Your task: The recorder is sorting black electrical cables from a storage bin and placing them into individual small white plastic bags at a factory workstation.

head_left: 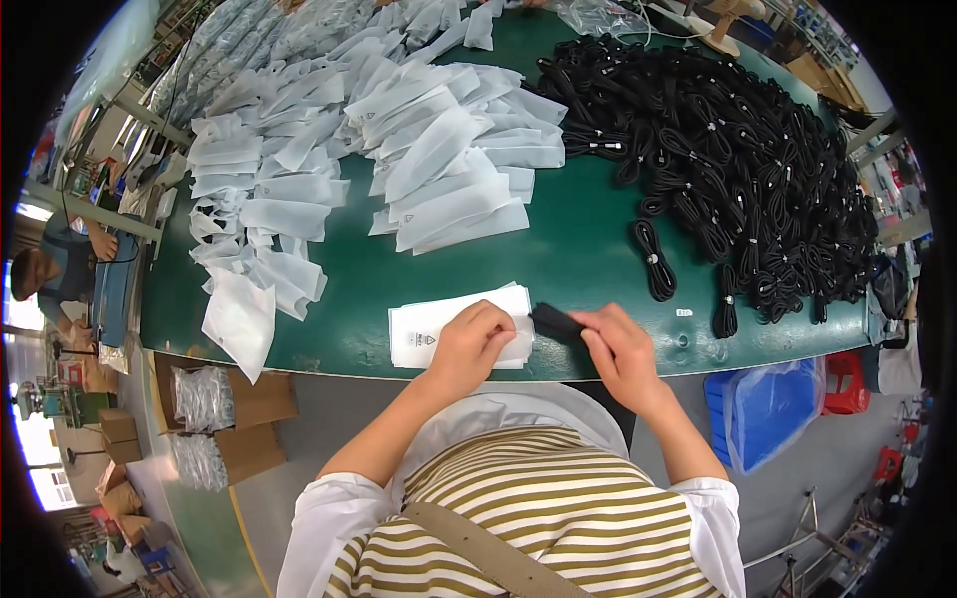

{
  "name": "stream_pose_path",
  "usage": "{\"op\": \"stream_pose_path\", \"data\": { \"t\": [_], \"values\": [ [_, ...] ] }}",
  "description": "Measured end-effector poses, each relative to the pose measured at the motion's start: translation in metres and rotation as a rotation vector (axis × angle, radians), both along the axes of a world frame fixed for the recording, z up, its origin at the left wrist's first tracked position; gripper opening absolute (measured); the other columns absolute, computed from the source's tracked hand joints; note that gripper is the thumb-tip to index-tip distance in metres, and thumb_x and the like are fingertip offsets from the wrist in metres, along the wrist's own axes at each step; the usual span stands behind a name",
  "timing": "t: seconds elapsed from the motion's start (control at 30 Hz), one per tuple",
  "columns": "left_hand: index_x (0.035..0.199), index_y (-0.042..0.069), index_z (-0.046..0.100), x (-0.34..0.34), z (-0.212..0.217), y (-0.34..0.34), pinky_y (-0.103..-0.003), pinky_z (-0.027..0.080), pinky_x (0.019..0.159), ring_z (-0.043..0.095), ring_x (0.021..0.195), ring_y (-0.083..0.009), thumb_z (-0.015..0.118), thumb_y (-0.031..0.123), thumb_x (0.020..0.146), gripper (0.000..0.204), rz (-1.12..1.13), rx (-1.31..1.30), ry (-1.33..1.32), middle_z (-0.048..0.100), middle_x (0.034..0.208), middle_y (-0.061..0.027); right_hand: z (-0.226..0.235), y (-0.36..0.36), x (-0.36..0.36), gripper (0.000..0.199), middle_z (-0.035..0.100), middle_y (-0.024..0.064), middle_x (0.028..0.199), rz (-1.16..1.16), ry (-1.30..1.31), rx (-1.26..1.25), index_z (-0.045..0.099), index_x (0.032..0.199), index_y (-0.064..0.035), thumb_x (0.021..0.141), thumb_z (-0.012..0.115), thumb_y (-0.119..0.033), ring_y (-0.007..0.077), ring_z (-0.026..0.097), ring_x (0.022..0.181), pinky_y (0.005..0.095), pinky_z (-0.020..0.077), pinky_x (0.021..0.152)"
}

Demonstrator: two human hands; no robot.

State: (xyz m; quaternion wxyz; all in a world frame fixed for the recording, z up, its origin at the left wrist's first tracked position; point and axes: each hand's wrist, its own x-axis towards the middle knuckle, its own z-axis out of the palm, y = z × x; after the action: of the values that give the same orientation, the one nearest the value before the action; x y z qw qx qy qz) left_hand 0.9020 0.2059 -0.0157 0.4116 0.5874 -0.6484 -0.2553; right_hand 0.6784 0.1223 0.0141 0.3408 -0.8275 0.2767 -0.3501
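A small stack of flat white plastic bags (411, 324) lies at the table's near edge in front of me. My left hand (469, 344) rests over its right part, thumb and fingers pinched at the open end of the top bag. In my right hand (620, 349) is a coiled black cable (558, 324), gripped at its right end, its other end pointing left at the bag's mouth. Whether the cable's tip touches the bag I cannot tell. Right of my hands, a single coiled cable (653, 259) lies apart on the green table (588, 224).
A large heap of coiled black cables (738, 159) covers the right side. Piles of filled white bags (449, 149) spread over the middle and left. Below the table stand cardboard boxes (254, 453) at left and a blue bin (733, 429) at right. Another person (60, 264) sits far left.
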Motion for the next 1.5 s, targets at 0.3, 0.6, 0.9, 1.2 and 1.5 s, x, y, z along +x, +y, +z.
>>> {"op": "stream_pose_path", "data": {
  "t": [0.3, 0.6, 0.9, 1.2, 1.5],
  "values": [
    [0.085, 0.004, 0.058, -0.001, 0.011, 0.002, -0.036, 0.045, 0.075, 0.054, 0.085, -0.0272, 0.068, 0.000, 0.077, 0.014, -0.125, -0.183, -0.048, 0.059, 0.088, -0.0062, -0.004, 0.003, 0.002, 0.017, 0.057, 0.0100, 0.079, 0.176, 0.119, 0.072, 0.065, 0.104, -0.0009, 0.088, 0.061, -0.002, 0.0231, 0.055, 0.064, 0.0321, 0.0458, 0.059],
    [0.083, 0.007, 0.057, -0.001, 0.033, 0.001, -0.037, 0.043, 0.082, 0.050, 0.098, -0.0287, 0.070, 0.004, 0.077, 0.014, -0.051, -0.218, -0.115, 0.058, 0.104, -0.0079, 0.002, 0.020, 0.033, 0.016, 0.057, 0.0125, 0.098, 0.100, -0.151, 0.234, 0.064, 0.100, -0.0019, 0.085, 0.065, -0.005, 0.0222, 0.056, 0.088, 0.0316, 0.0470, 0.072],
    [0.098, 0.002, 0.057, 0.062, 0.080, -0.047, -0.030, 0.044, 0.089, 0.057, 0.102, -0.0160, 0.057, 0.014, 0.096, 0.012, 0.160, -0.141, 1.027, 0.061, 0.108, -0.0050, 0.011, -0.018, 0.017, 0.025, 0.055, 0.0143, 0.111, -0.243, -0.062, -0.148, 0.061, 0.107, -0.0025, 0.082, 0.065, -0.004, 0.0261, 0.056, 0.096, 0.0317, 0.0463, 0.079],
    [0.096, 0.002, 0.059, 0.052, 0.079, -0.081, -0.032, 0.046, 0.083, 0.059, 0.092, -0.0274, 0.067, 0.007, 0.082, 0.017, 0.205, -0.362, -0.129, 0.060, 0.101, -0.0128, -0.023, -0.063, -0.031, 0.022, 0.057, 0.0147, 0.105, -0.673, 0.663, -0.314, 0.062, 0.107, -0.0026, 0.085, 0.064, -0.007, 0.0311, 0.056, 0.099, 0.0365, 0.0471, 0.078],
    [0.086, 0.002, 0.060, -0.004, 0.005, 0.001, -0.035, 0.047, 0.069, 0.056, 0.080, -0.0281, 0.073, 0.002, 0.076, 0.017, -0.057, -0.145, -0.340, 0.058, 0.086, -0.0105, -0.013, -0.018, -0.015, 0.031, 0.057, 0.0138, 0.084, -0.226, 0.080, 0.088, 0.060, 0.116, -0.0015, 0.084, 0.060, -0.002, 0.0310, 0.057, 0.073, 0.0381, 0.0479, 0.064]
  ]
}}
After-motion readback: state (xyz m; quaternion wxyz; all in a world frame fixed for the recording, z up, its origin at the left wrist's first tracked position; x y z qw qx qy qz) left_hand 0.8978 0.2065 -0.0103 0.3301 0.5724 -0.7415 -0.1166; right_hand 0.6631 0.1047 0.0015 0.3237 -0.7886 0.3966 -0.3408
